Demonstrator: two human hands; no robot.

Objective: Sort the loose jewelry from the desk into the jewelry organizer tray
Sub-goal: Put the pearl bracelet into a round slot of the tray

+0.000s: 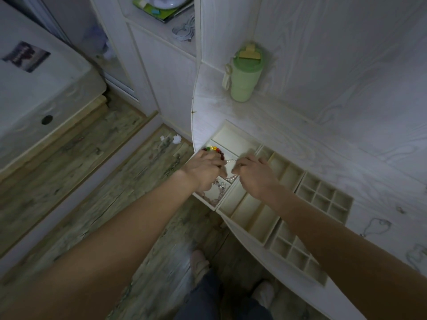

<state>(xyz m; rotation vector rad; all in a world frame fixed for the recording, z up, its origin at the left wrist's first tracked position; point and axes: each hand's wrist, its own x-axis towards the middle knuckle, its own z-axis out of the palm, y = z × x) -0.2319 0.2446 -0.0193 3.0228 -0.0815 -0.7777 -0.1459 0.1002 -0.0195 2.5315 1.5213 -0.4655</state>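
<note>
Landmark: the jewelry organizer tray (240, 139), a set of cream sections, is sitting at the desk's (300, 135) front edge; every place below is being given relative to it.
Left hand (203, 172): it is hovering over the tray's leftmost section, fingers curled; it seems to be pinching a strand, though whether the pearls or the beads I cannot tell.
Colored bead bracelet (211, 149): it is lying in the leftmost section's far part, touching the left hand's knuckles.
Pink bead strand (218, 189): it is resting in the near part of that same section, half hidden under the left hand.
Pearl strand (231, 161): it is stretching between the two hands above the leftmost section.
Right hand (256, 174): it is hovering over the wall between the leftmost and long-slot sections, fingers curled, pinching the pearls' right end.
Handling: the pearls are probably light, limp, slippery and prone to tangling; taking hold at both ends is likely keeping them straight.
Obstacles: the strands already there are crowding the section, and snagging is a risk.
Green cup (242, 77): it is standing well behind the tray, clear of the work.
Thin chains (376, 225): they are lying on the desk right of the tray, still unsorted.
</note>
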